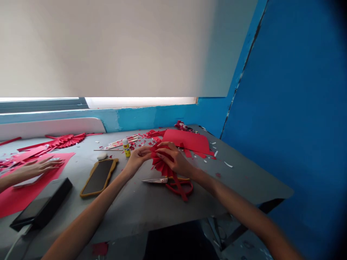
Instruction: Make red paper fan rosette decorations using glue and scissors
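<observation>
Between my two hands is a pleated red paper fan (162, 167), held a little above the table. My left hand (138, 159) pinches its left edge with thumb and fingers. My right hand (176, 159) is closed on the fan from the right and hides part of its folds. A narrow red paper strip (180, 189) hangs from the fan. Below it lie scissors (155, 180) with red handles, blades pointing left and partly covered by the strip. A yellow glue stick (126, 148) with a white cap stands upright just left of my left hand.
Red paper sheets (187, 139) and scattered scraps lie behind my hands. On the left are a phone in a yellow case (99, 177), a black box-like device (42, 204) with a cable, another red pleated fan (67, 141), and another person's hand (45, 166) on red paper.
</observation>
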A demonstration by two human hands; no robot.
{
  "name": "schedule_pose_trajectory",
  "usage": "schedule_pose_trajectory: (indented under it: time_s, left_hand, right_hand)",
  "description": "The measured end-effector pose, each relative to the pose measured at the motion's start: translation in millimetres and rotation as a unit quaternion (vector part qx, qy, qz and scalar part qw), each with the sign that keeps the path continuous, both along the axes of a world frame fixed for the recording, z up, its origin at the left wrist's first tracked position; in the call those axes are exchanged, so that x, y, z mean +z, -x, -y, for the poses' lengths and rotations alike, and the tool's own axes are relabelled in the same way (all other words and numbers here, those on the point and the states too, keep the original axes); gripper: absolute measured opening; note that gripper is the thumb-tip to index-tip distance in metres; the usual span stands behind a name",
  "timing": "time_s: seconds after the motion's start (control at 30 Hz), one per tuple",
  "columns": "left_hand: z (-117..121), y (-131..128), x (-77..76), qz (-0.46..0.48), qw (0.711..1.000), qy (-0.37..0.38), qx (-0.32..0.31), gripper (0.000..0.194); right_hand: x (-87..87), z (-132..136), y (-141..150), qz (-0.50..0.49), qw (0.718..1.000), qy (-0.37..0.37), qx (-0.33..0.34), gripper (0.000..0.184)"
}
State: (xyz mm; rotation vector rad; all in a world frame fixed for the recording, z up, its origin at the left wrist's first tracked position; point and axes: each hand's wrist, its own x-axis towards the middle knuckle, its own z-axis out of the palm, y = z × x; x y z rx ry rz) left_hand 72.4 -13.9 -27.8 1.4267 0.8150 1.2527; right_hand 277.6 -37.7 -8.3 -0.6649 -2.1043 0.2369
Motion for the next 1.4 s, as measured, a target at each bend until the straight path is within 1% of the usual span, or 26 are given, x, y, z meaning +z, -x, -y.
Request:
schedule_pose_trajectory:
  time_s: [0.17,0.3,0.4,0.57,0.77,0.97,1.2,1.33,1.4]
  left_hand:
    - [5.4,-4.1,3.6,0.004,0.999,-0.022,0.039,0.037]
    - [6.4,-4.2,3.2,0.009,0.998,-0.026,0.049,0.035]
    - [7.6,-3.8,4.0,0.017,0.999,-0.018,0.048,0.035]
    - [7.0,-3.1,4.9,0.041,0.998,-0.014,0.049,0.031]
    - [5.1,-0.6,4.9,0.039,0.996,-0.022,0.08,0.029]
    - [6.6,-0.9,5.6,0.037,0.993,-0.036,0.103,0.024]
    - [6.4,-2.3,3.7,0.046,0.995,-0.047,0.077,0.02]
    - [5.5,-2.6,1.3,0.048,0.994,-0.038,0.092,0.026]
    - [6.9,-3.1,2.6,0.043,0.995,-0.023,0.087,0.03]
  right_hand:
    - [0.5,0.1,2.8,-0.039,0.999,0.014,0.003,0.02]
    - [-2.6,-5.1,3.5,-0.063,0.998,0.022,-0.003,0.018]
    - [-2.0,-8.0,3.4,-0.066,0.998,0.02,-0.003,0.017]
    - [5.1,-6.9,3.4,-0.068,0.998,0.016,-0.005,0.015]
    - [8.6,-8.0,3.0,-0.08,0.997,0.004,-0.007,0.011]
    - [9.2,-10.1,4.6,-0.082,0.997,0.001,-0.013,0.014]
    - [7.9,-10.2,8.0,-0.06,0.998,-0.007,-0.022,0.014]
    - [6.5,-11.3,8.2,-0.064,0.998,0.002,-0.02,0.014]
    - [5.7,-12.6,6.9,-0.068,0.998,0.003,-0.019,0.014]
